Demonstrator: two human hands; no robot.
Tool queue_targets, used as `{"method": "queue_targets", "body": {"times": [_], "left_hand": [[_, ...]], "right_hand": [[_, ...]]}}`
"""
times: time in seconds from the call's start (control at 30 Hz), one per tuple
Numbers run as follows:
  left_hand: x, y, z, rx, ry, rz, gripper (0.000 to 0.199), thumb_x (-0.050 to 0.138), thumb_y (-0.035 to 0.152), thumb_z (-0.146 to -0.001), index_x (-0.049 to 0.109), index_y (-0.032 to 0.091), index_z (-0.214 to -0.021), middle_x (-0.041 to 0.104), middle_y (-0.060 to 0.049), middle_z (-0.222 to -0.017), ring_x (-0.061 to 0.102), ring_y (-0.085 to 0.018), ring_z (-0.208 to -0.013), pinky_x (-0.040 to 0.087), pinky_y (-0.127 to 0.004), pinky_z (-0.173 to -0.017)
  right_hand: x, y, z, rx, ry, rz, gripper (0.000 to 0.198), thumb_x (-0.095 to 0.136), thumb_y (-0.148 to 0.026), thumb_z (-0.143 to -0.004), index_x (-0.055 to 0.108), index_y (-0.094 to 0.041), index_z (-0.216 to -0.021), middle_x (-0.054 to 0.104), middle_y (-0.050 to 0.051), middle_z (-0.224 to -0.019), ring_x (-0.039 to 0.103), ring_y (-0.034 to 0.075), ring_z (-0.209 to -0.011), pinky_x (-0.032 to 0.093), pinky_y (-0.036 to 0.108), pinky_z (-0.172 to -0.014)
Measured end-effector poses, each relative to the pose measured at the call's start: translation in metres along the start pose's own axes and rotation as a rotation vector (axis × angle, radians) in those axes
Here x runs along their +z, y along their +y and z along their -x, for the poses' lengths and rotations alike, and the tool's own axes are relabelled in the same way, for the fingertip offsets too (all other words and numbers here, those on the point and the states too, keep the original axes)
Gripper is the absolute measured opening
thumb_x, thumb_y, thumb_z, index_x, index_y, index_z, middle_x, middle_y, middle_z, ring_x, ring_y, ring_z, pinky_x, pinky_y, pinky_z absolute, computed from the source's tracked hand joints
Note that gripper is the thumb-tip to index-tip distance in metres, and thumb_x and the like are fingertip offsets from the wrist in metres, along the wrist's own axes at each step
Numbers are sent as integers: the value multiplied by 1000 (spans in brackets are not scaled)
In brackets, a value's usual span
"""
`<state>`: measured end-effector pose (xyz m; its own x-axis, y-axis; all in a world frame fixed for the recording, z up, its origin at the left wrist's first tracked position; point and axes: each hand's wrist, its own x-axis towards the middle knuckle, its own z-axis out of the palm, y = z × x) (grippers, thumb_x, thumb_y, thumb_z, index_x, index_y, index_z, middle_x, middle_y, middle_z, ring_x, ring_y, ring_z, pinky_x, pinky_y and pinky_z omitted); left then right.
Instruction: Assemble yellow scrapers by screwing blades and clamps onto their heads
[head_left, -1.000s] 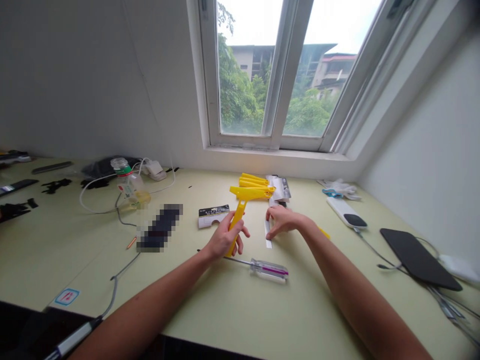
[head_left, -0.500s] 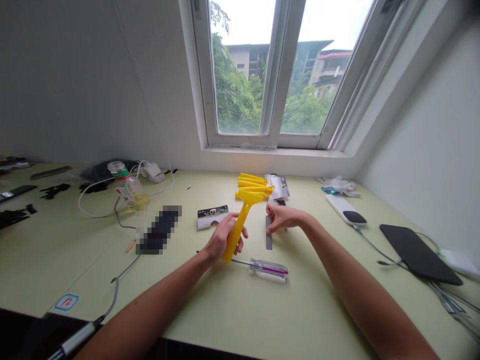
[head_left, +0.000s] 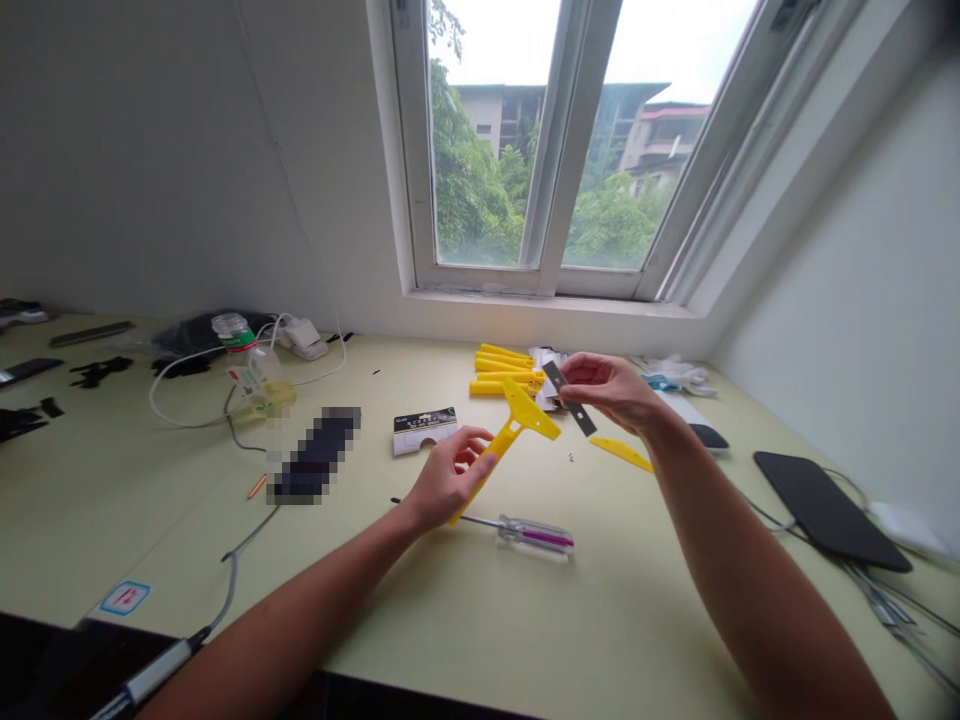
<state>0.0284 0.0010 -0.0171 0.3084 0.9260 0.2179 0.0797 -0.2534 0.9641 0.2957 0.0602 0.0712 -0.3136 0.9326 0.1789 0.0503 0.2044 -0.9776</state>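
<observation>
My left hand is wrapped round the handle of a yellow scraper, whose wide head points up and to the right. Between the thumb and fingers of my right hand is a flat grey scraper blade with holes in it, tilted and held just right of the scraper head, apart from it. Below that hand a yellow cover strip lies on the table, partly hidden by my wrist. Tiny screws rest near it. A screwdriver with a clear and purple handle lies in front of my left hand.
Several yellow scraper handles lie at the back beside plastic packaging. A black-and-white card is left of them. Farther left stand a bottle and a pixelated dark object. A black tablet-like slab with cables is at right.
My right hand has lifted the blade off the table, up and to the right. The scraper in my left hand has turned, its head now tilting right. The cover strip and screws have come into view.
</observation>
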Motion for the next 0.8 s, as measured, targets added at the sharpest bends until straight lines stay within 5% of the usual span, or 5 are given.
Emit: {"method": "queue_targets", "body": {"times": [0.2, 0.57, 0.7, 0.8], "left_hand": [[3, 4, 6, 68, 9, -155, 32, 63, 46, -88, 64, 20, -107, 63, -5, -88, 59, -16, -74, 47, -25, -60], [5, 11, 9, 137, 44, -244, 31, 66, 42, -86, 65, 20, -107, 67, -7, -91, 61, -19, -76, 50, -29, -62], [4, 14, 10, 87, 13, -208, 35, 67, 43, -85, 64, 22, -112, 65, -6, -92, 60, -18, -76, 48, -28, -62], [1, 17, 10, -28, -130, -85, 40, 65, 43, -86, 61, 21, -119, 60, -5, -93, 59, -16, -75, 47, -27, -62]], "right_hand": [[27, 0, -5, -31, -57, 202, 47, 84, -36, -63, 65, -15, -102, 63, -2, -70, 58, 12, -65, 48, 29, -63], [34, -5, -1, -16, -62, 277, 47, 78, -39, -69, 65, -17, -108, 65, 0, -74, 62, 15, -68, 52, 31, -64], [36, -6, 0, -26, -69, 232, 46, 79, -38, -68, 67, -16, -106, 66, 1, -76, 63, 15, -71, 53, 31, -66], [40, -7, 2, -37, -107, 204, 45, 79, -36, -70, 66, -16, -108, 66, 1, -76, 62, 15, -71, 53, 30, -67]]}}
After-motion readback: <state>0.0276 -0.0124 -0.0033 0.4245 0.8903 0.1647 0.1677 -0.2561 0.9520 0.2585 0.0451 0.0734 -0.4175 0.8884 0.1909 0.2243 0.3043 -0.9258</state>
